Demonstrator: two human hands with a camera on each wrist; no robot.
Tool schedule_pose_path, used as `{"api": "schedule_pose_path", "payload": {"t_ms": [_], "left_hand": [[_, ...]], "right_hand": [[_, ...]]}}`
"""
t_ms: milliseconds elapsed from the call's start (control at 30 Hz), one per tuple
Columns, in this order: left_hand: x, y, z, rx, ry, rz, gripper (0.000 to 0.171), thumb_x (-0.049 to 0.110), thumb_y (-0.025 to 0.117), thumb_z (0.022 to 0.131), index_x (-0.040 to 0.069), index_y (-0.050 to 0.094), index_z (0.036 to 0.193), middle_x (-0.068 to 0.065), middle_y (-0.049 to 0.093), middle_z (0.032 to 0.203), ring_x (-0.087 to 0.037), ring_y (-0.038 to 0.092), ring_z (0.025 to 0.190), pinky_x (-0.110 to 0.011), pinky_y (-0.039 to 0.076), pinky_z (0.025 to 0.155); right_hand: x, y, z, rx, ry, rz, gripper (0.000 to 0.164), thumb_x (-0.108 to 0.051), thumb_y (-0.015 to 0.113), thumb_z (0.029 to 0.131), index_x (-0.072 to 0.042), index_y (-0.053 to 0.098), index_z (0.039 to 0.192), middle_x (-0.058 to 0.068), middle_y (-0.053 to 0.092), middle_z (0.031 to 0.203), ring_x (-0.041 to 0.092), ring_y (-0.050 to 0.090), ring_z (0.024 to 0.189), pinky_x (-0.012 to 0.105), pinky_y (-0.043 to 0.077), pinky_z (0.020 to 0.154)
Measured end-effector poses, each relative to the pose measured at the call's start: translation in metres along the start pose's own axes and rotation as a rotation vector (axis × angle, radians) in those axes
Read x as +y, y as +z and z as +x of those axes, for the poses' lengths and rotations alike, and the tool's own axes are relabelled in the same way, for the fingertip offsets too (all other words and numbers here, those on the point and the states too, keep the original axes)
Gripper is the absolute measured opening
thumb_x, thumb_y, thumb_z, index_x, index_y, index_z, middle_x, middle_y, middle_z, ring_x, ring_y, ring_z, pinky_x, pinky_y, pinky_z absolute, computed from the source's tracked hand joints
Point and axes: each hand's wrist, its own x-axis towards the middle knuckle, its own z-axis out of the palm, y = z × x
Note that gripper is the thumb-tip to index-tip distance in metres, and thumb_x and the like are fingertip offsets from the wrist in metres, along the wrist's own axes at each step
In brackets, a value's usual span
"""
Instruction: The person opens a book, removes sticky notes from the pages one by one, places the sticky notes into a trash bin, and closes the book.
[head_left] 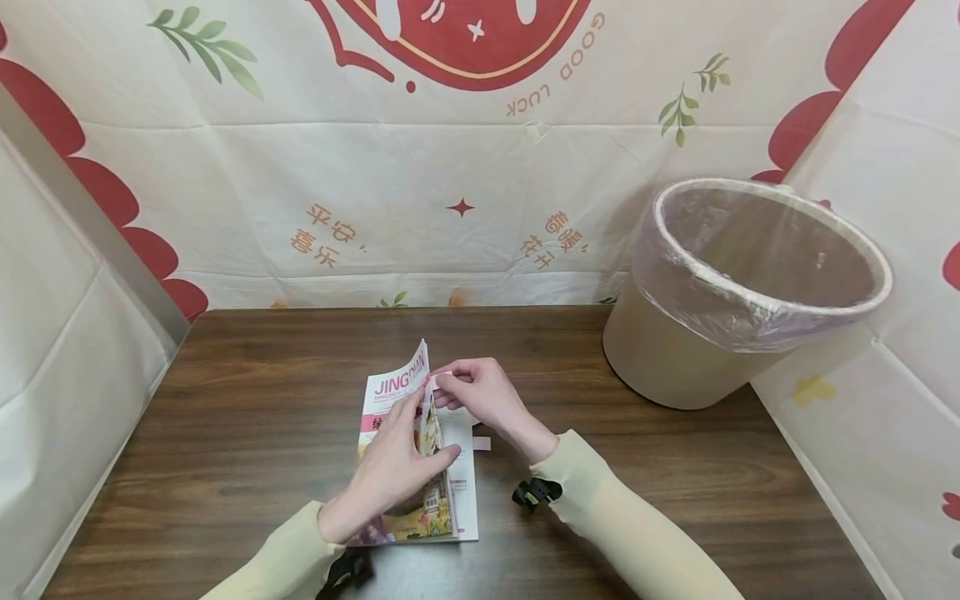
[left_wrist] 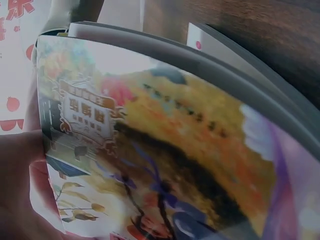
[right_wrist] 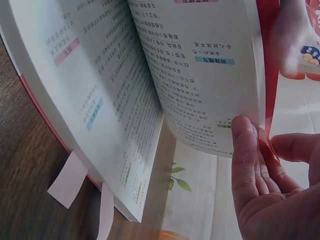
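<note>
A paperback book (head_left: 408,521) with a colourful painted cover lies partly opened on the table, its front part lifted. My left hand (head_left: 397,462) holds this raised part, thumb at the page edges and fingers over the cover (left_wrist: 165,125). Printed pages (right_wrist: 200,75) with coloured heading bars show in the right wrist view. At the outer edge of the lifted pages, my right hand (head_left: 483,396) pinches a small pink sticky tab (right_wrist: 268,143) between thumb and fingers. Two more pink tabs (right_wrist: 69,180) stick out from the lower pages.
A wastebasket (head_left: 675,350) with a clear plastic liner stands at the table's back right. The brown wooden table (head_left: 247,433) meets a printed cloth backdrop (head_left: 420,183) at its far edge.
</note>
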Motion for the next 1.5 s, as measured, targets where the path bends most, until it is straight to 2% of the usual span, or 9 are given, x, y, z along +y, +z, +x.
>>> {"api": "schedule_pose_path", "payload": {"t_ms": [133,333,567,767,967,1133,1267,1333,1500], "left_hand": [[0.001,-0.001,0.000,-0.023,-0.027,-0.024,0.096,0.038,0.072,0.071,0.008,0.030,0.152,-0.009,0.039,0.147,-0.022,0.046,0.123,-0.042,0.042,0.097],[0.000,-0.006,0.000,-0.052,-0.038,-0.068,0.093,0.026,0.070,0.070,0.007,0.030,0.152,-0.010,0.039,0.145,-0.020,0.055,0.105,-0.038,0.046,0.088],[-0.002,-0.011,0.001,-0.031,-0.009,-0.200,0.081,0.012,0.065,0.076,0.001,0.034,0.149,-0.015,0.041,0.136,-0.027,0.052,0.119,-0.039,0.047,0.092],[-0.005,-0.013,0.003,-0.020,0.008,-0.364,0.064,0.001,0.059,0.078,-0.006,0.044,0.140,-0.019,0.048,0.135,-0.035,0.052,0.120,-0.042,0.046,0.094],[-0.005,-0.013,0.004,-0.014,0.019,-0.418,0.055,-0.004,0.058,0.080,-0.007,0.050,0.134,-0.018,0.052,0.134,-0.033,0.054,0.119,-0.042,0.046,0.095],[-0.004,-0.013,0.005,0.000,0.048,-0.369,0.055,-0.003,0.057,0.080,-0.006,0.052,0.134,-0.018,0.059,0.127,-0.028,0.057,0.117,-0.041,0.046,0.095],[-0.002,-0.015,0.005,0.018,0.072,-0.355,0.053,-0.001,0.058,0.080,-0.004,0.055,0.133,-0.017,0.063,0.121,-0.025,0.058,0.114,-0.043,0.043,0.096],[0.000,-0.014,0.006,0.020,0.073,-0.390,0.052,-0.002,0.058,0.080,-0.004,0.055,0.132,-0.017,0.063,0.121,-0.026,0.058,0.114,-0.044,0.043,0.097],[0.004,-0.012,0.007,-0.010,0.027,-0.547,0.055,-0.005,0.055,0.081,-0.007,0.051,0.135,-0.019,0.060,0.125,-0.029,0.059,0.113,-0.039,0.049,0.089]], "right_hand": [[-0.007,0.002,-0.003,-0.004,-0.006,0.001,0.024,-0.005,0.056,0.093,0.013,0.067,0.107,0.022,0.069,0.084,0.038,0.068,0.080,0.047,0.054,0.074],[0.012,0.007,0.009,-0.008,-0.008,0.042,0.025,-0.006,0.056,0.094,0.011,0.067,0.107,0.023,0.069,0.084,0.035,0.069,0.078,0.043,0.055,0.071],[0.019,0.009,0.014,0.028,-0.021,-0.005,0.024,-0.014,0.061,0.092,0.004,0.071,0.105,0.012,0.071,0.080,0.025,0.070,0.074,0.033,0.056,0.067],[0.020,0.009,0.016,0.055,-0.029,-0.018,0.023,-0.015,0.062,0.091,0.004,0.071,0.101,0.009,0.070,0.076,0.029,0.069,0.075,0.042,0.055,0.071],[0.021,0.006,0.017,0.098,-0.039,-0.123,0.023,-0.019,0.063,0.090,-0.001,0.074,0.099,0.003,0.070,0.074,0.028,0.069,0.076,0.039,0.055,0.070],[0.017,0.002,0.016,0.098,-0.029,-0.115,0.022,-0.017,0.063,0.090,0.001,0.073,0.098,0.008,0.071,0.077,0.027,0.069,0.075,0.039,0.056,0.070],[0.014,-0.004,0.016,0.096,-0.035,-0.117,0.022,-0.016,0.062,0.090,0.001,0.073,0.098,0.010,0.071,0.079,0.029,0.069,0.077,0.033,0.056,0.069],[0.013,-0.006,0.016,0.094,-0.037,-0.107,0.022,-0.016,0.062,0.090,0.002,0.073,0.098,0.009,0.071,0.078,0.032,0.068,0.079,0.034,0.056,0.070],[0.011,-0.011,0.014,0.104,-0.039,-0.110,0.021,-0.016,0.063,0.089,0.001,0.073,0.096,0.006,0.070,0.076,0.023,0.069,0.074,0.035,0.056,0.070]]}}
